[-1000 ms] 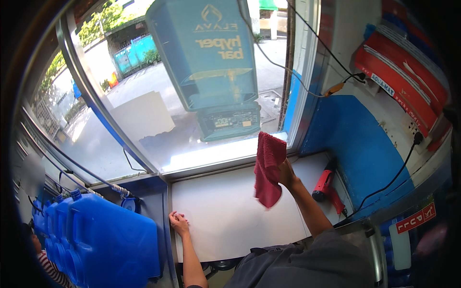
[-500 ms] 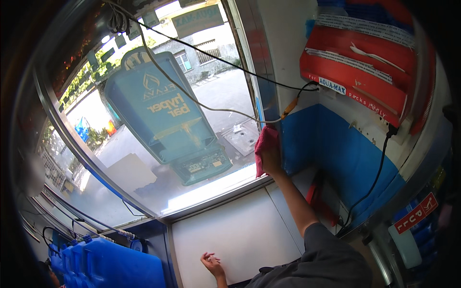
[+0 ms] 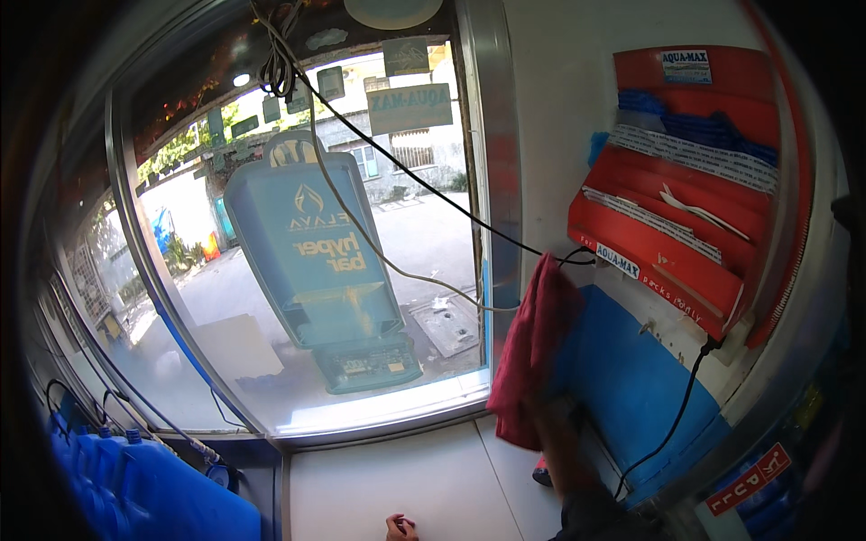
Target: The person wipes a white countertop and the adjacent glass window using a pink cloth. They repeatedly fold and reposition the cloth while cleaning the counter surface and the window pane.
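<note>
My right hand (image 3: 545,422) grips a dark red cloth (image 3: 528,361) in front of the blue lower wall, just right of the window frame. The cloth stands up above the hand and hides most of its fingers. Down at the lower edge, my left hand (image 3: 401,528) hovers over the white counter top (image 3: 388,478) with its fingers curled in; nothing shows in it. Beside the cloth is the large glass window (image 3: 433,234), with a teal display-shaped sticker or stand (image 3: 311,243) seen on or through it.
A grey cable (image 3: 397,266) and a black cable (image 3: 406,176) hang across the window toward the right wall. A red wall rack (image 3: 667,225) holds packets. Below it runs a black cord (image 3: 681,410). Blue water jugs (image 3: 171,487) stand at the lower left.
My right hand has drawn the cloth back from the window's corner, nearer and to the right. My left hand has dropped lower and curled its fingers. The view has shifted.
</note>
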The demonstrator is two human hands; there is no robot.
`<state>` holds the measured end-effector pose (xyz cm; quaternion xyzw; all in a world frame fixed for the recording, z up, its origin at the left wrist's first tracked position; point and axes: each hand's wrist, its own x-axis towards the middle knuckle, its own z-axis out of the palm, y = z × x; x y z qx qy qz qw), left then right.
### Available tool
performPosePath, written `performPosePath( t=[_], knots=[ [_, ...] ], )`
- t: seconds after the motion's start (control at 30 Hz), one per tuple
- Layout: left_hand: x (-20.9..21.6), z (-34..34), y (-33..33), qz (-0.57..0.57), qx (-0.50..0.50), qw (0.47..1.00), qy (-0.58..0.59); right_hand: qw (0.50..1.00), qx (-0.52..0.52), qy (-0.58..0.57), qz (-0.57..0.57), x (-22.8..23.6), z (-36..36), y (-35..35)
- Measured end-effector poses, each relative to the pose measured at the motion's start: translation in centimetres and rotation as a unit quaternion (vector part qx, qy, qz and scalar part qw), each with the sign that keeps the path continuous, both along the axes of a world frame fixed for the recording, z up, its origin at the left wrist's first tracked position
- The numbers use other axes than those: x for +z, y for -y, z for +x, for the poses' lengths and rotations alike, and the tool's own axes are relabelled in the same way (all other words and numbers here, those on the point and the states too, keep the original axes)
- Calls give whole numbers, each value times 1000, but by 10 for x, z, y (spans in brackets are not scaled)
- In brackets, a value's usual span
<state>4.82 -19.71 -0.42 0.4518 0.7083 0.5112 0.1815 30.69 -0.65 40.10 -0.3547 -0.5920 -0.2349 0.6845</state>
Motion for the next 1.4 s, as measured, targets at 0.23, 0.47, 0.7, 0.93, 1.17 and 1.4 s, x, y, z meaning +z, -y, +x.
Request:
performPosePath(
  t=[0.23, 0.47, 0.7, 0.93, 1.17, 1.4],
  knots=[
    [6, 1, 3, -27, 12, 998, 59, 945, -56, 146, 289, 262, 48, -132],
    [-4, -1, 0, 19, 22, 999, 13, 942, -173, 214, 191, 333, 44, -231],
    [16, 4, 2, -30, 21, 999, 30, 939, -179, 272, 107, 243, 38, -224],
    [17, 3, 3, -23, 1, 999, -24, 895, -225, 384, 31, 158, 35, -195],
    [6, 1, 2, -38, -3, 999, -13, 940, -125, 280, 150, 188, 38, -257],
    [33, 8, -11, -30, -8, 995, 91, 939, -147, 190, 247, 290, 39, -307]
  ],
)
